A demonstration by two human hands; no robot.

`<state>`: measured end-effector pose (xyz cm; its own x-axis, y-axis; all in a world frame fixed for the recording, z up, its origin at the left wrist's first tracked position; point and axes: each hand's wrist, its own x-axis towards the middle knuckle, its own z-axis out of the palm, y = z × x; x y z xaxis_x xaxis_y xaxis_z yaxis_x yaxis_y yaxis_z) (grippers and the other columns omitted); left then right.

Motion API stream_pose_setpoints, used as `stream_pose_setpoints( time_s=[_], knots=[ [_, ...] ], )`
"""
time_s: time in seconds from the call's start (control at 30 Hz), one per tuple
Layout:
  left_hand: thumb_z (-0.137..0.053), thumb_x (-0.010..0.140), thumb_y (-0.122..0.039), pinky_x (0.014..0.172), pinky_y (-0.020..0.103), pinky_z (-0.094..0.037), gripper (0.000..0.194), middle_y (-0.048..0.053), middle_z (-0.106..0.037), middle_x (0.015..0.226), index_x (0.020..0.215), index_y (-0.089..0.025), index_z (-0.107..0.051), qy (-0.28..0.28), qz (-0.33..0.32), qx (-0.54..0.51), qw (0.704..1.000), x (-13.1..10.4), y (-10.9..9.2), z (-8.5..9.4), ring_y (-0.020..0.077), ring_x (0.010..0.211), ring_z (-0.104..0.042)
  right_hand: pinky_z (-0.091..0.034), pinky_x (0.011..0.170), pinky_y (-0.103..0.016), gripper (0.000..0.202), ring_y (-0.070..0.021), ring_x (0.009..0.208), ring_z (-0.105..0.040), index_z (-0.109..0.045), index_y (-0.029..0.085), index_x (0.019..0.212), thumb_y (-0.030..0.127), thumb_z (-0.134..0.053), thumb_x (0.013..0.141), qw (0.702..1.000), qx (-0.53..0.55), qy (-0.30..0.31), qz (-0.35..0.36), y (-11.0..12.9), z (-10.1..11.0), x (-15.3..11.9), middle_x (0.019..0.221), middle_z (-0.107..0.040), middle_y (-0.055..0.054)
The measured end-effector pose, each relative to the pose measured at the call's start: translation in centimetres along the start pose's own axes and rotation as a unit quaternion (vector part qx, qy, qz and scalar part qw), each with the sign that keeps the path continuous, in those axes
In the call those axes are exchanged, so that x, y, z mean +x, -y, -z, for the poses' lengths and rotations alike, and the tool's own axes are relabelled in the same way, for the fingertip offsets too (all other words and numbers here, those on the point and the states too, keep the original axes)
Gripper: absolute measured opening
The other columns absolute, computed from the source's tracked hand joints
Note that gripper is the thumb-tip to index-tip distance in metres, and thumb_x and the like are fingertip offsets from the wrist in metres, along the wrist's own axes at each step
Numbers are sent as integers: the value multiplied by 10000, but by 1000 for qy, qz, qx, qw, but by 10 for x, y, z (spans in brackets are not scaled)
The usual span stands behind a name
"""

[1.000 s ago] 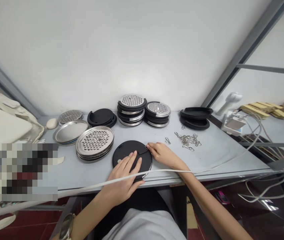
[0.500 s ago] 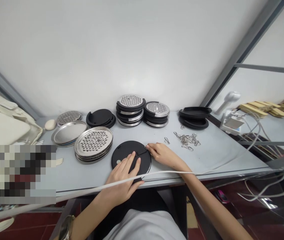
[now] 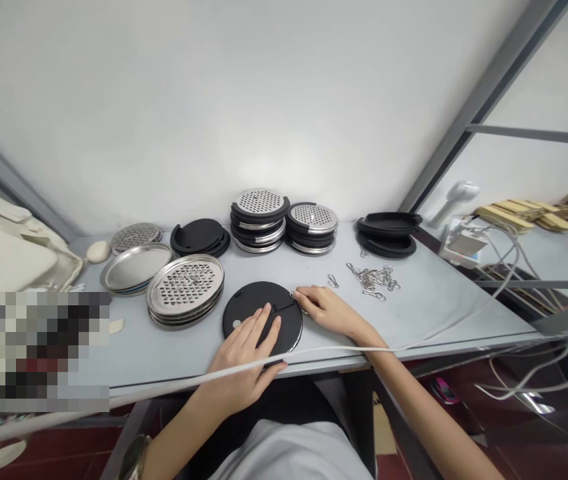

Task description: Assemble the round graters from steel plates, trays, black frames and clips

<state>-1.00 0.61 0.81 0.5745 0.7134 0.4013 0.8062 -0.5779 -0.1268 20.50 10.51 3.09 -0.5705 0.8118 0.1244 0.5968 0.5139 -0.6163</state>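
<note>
A round black disc (image 3: 247,299) with a thin metal edge lies flat near the table's front. My left hand (image 3: 245,357) rests on its lower left part, fingers spread and palm down. At the disc's upper right edge, the fingers of my right hand (image 3: 320,308) are pinched on a small metal clip (image 3: 292,295), mostly hidden by the fingertips. Right of that hand lie a loose clip (image 3: 333,281) and a pile of metal clips (image 3: 374,279).
Perforated metal discs (image 3: 187,285) and plain metal plates (image 3: 138,265) sit at the left. Behind are black discs (image 3: 198,237) and two stacks (image 3: 260,223) (image 3: 313,228); black rings (image 3: 389,233) lie back right. A white cable (image 3: 334,347) crosses the front.
The view has shifted very slightly. Both hands hold nearly the same places on the black disc.
</note>
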Motion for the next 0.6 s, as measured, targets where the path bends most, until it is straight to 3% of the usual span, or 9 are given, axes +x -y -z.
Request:
stream_pose_setpoints(
  time_s=[0.37,0.6],
  knots=[
    [-428,907,-438,1005,370,-372,598,141,-316,1460,1413,-138,-320,-14,9,-5,1000,1,-2,0,282,1288,-398,-298,541,-229,379,-96,530,-381,-439,182,641,358,-309,949,1000,17,-11,-18,-2,-1,-4,560,-415,44],
    [-420,906,-451,990,382,-384,616,148,-301,1466,1418,-128,-308,-5,5,14,1000,0,-1,-2,290,1291,-390,-307,538,-216,283,-95,543,-384,-427,194,733,362,-339,942,998,56,-23,-13,-3,-4,-5,600,-413,53]
  ],
)
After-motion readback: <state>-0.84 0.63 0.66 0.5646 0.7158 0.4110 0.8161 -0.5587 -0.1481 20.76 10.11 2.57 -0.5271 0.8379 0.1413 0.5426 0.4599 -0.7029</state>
